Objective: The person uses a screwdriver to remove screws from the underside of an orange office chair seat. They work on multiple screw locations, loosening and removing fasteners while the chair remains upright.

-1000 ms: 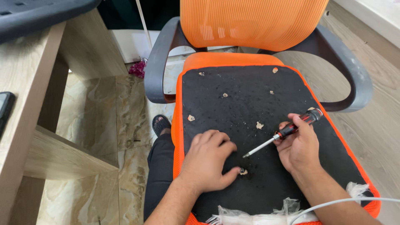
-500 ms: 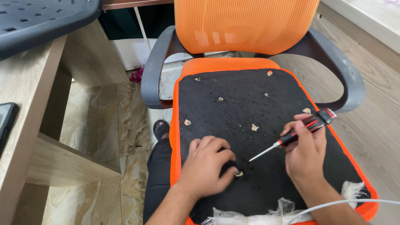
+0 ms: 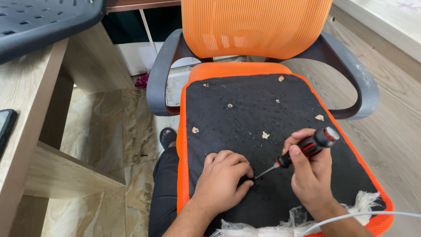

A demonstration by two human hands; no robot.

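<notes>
- Across the middle of the frame stands an orange mesh-backed office chair with grey curved armrests; its seat is covered by a black rough panel dotted with small pale torn spots.
- Along the left edge runs a light wooden desk, with marbled floor tiles below it.
- At the lower centre, the left hand rests knuckles-up on the black panel, fingers curled and pinched together at the screwdriver's tip; what they pinch is hidden.
- At the lower right, the right hand is clenched around a red-and-black-handled screwdriver, its metal shaft slanting down-left to the left fingertips.
- Along the bottom edge lies crumpled clear plastic wrap.
</notes>
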